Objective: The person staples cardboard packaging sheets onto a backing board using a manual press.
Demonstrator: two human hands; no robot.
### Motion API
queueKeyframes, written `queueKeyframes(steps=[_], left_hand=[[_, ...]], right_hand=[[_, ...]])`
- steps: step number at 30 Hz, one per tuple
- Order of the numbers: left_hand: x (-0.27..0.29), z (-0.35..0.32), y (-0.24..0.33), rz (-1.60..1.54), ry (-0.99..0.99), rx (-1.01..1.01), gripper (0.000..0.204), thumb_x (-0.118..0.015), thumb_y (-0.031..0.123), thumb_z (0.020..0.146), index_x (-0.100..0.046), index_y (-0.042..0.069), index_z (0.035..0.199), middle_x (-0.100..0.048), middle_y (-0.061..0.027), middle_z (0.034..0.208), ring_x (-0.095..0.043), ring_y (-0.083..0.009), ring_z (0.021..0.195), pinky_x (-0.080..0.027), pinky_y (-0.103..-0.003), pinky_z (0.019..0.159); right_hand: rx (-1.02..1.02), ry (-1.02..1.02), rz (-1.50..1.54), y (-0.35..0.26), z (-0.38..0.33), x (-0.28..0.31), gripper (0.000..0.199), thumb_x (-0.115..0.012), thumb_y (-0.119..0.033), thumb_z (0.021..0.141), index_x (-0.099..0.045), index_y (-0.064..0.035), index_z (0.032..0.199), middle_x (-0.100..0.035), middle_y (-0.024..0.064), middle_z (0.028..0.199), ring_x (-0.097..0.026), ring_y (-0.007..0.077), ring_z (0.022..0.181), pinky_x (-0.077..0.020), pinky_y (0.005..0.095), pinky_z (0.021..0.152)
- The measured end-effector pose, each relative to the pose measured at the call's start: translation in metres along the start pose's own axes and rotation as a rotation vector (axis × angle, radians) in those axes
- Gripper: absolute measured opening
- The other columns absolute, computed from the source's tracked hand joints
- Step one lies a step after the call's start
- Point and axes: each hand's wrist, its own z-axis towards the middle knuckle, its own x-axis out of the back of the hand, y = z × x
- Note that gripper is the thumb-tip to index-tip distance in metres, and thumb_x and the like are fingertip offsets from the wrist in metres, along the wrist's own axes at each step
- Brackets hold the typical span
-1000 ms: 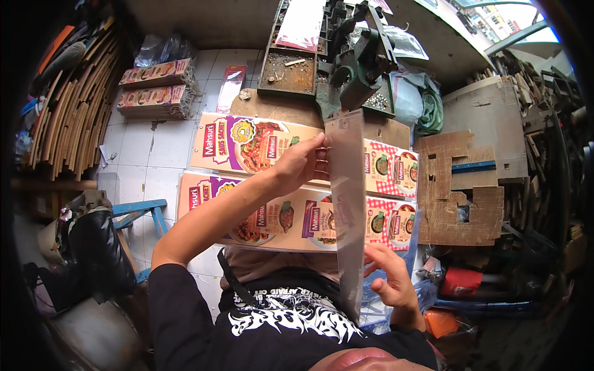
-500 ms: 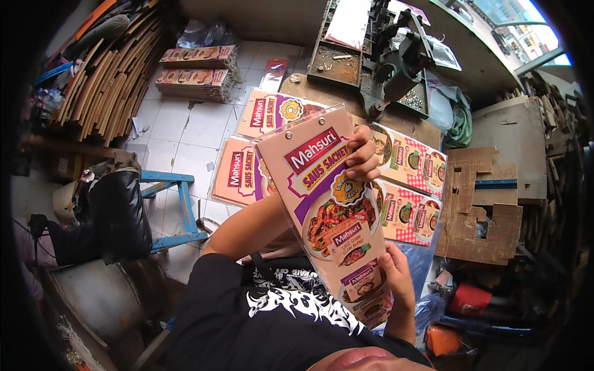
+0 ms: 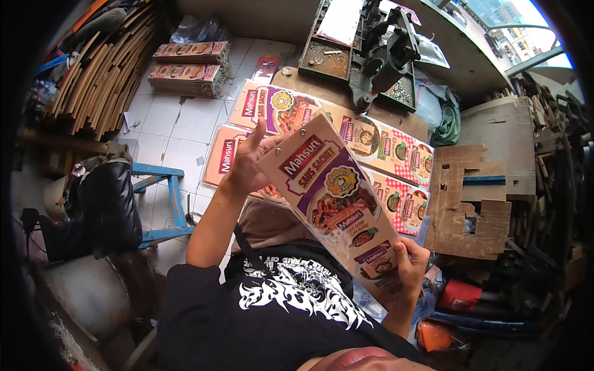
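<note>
A long printed card with food pictures, a purple band and metal eyelets at its top corners slants across the view, above my lap. My right hand grips its lower right edge, thumb on the front. At the upper left edge is my left hand, thumb raised and fingers stretched out, partly hidden behind the card. Beyond lie more long printed cards in two rows, some with a red checked pattern. The held card covers part of them.
A dark metal press with trays of small metal parts stands at the back. Bundled cards are stacked on the tiled floor. A blue stool frame is at left, cut cardboard at right, and cardboard sheets at far left.
My left hand has left the card's upper right edge and come round to its upper left edge. The card has shifted slightly lower, with my right hand still gripping it.
</note>
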Motion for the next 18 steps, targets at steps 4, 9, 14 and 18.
queueKeyframes(steps=[4, 9, 14, 18], left_hand=[[-0.003, -0.061, 0.021, 0.965, 0.121, 0.041, 0.058, -0.059, 0.040, 0.096, -0.053, -0.009, 0.127, -0.065, -0.0115, 0.113, -0.060, -0.0145, 0.106, -0.046, -0.027, 0.092], [0.001, -0.118, -0.004, 0.804, 0.455, -0.218, 0.052, -0.060, 0.033, 0.096, -0.051, -0.010, 0.125, -0.065, -0.0124, 0.113, -0.062, -0.0136, 0.101, -0.048, -0.026, 0.090], [0.001, -0.137, 0.005, 0.728, 0.501, -0.420, 0.055, -0.060, 0.032, 0.096, -0.047, -0.010, 0.129, -0.064, -0.0148, 0.115, -0.065, -0.0178, 0.101, -0.052, -0.030, 0.089], [0.009, -0.133, 0.020, 0.695, 0.565, -0.554, 0.058, -0.059, 0.034, 0.096, -0.045, -0.008, 0.132, -0.062, -0.0158, 0.120, -0.064, -0.0192, 0.105, -0.053, -0.031, 0.090]], right_hand=[[0.085, -0.101, -0.137, -0.010, 0.017, -0.007, 0.020, -0.067, -0.017, 0.091, -0.070, 0.0031, 0.095, -0.065, 0.0088, 0.067, -0.058, 0.0099, 0.060, -0.0455, 0.0253, 0.059], [0.295, -0.168, -0.252, -0.028, 0.040, -0.022, 0.019, -0.074, -0.018, 0.080, -0.073, -0.0083, 0.096, -0.067, 0.0076, 0.073, -0.064, 0.0244, 0.067, -0.0488, 0.0331, 0.062], [0.380, 0.353, -0.431, -0.030, 0.052, -0.011, 0.030, -0.075, -0.018, 0.080, -0.069, -0.0046, 0.107, -0.063, 0.0139, 0.108, -0.056, 0.0312, 0.105, -0.0446, 0.0405, 0.091], [0.013, 0.782, -0.611, 0.018, 0.059, 0.017, 0.045, -0.064, -0.029, 0.092, -0.057, -0.0041, 0.129, -0.056, 0.0195, 0.124, -0.050, 0.0369, 0.119, -0.0382, 0.0464, 0.101]])
